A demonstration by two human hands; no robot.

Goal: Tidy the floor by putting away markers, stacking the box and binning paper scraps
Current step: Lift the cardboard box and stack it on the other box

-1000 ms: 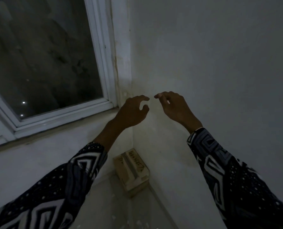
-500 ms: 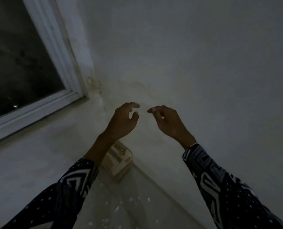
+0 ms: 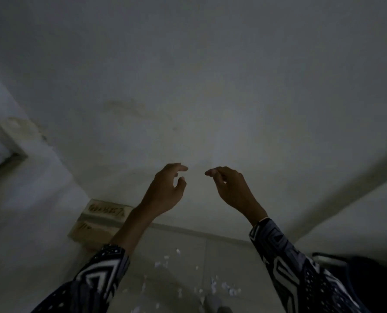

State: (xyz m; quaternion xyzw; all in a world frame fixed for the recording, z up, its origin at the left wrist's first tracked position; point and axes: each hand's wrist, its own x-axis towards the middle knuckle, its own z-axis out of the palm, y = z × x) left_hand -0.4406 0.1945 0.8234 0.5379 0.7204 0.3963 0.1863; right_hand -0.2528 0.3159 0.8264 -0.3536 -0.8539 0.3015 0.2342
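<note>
Two empty hands, left (image 3: 165,190) and right (image 3: 231,190); one box (image 3: 97,224); perhaps twenty scraps (image 3: 213,288).

Dark handwriting on box (image 3: 102,222) top, too blurred to read.

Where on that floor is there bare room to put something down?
Bare tile shows between the cardboard box in the corner and the wall's base, past the paper scraps. The near floor is littered with scraps. The lower right is taken by a dark object. Both hands, left hand and right hand, hold nothing.
</note>
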